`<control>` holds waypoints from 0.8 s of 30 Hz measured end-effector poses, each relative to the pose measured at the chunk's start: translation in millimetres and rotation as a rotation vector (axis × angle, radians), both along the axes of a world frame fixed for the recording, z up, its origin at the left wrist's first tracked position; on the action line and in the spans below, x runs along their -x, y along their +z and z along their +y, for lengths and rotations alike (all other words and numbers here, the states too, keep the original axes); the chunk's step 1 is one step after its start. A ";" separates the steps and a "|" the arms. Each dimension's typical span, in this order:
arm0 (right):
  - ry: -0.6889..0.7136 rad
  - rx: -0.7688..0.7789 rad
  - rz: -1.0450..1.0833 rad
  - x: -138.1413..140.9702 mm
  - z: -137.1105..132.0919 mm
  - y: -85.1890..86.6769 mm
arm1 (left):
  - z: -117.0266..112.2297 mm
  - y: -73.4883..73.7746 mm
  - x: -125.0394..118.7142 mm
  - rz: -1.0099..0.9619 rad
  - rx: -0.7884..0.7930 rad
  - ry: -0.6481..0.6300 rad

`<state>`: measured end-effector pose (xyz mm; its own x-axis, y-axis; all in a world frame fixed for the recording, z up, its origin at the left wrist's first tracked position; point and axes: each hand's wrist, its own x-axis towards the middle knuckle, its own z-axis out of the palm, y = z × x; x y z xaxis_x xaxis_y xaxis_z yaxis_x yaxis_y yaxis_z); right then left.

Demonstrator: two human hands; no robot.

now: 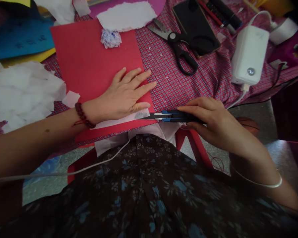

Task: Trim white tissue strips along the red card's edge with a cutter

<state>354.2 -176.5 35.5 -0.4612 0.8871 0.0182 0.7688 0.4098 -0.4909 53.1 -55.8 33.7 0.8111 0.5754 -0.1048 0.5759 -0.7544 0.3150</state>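
My left hand [126, 96] lies flat with its fingers spread on a sheet of red paper [89, 59]. Under its thumb side runs a strip of white paper [111, 121], partly hidden by the hand. My right hand [208, 122] is wrapped around a black and blue utility knife [172, 116] at the table's near edge. The knife's blade is out, points left and meets the right end of the white strip. Whether the blade lies over or under the strip I cannot tell. A crumpled ball of paper with blue marks [111, 38] sits on the red sheet's far part.
Scissors [176, 41] lie partly on a black phone [196, 26]. A white power bank [250, 53] with cables stands at the right. Torn white paper pieces [22, 89] are heaped at the left. A white cable [99, 162] crosses my lap. The checked tablecloth [161, 79] carries small scraps.
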 end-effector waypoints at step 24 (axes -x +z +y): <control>0.048 -0.039 0.023 8.4 20.8 2.7 | -60.5 -24.0 98.8 -0.033 -0.102 0.050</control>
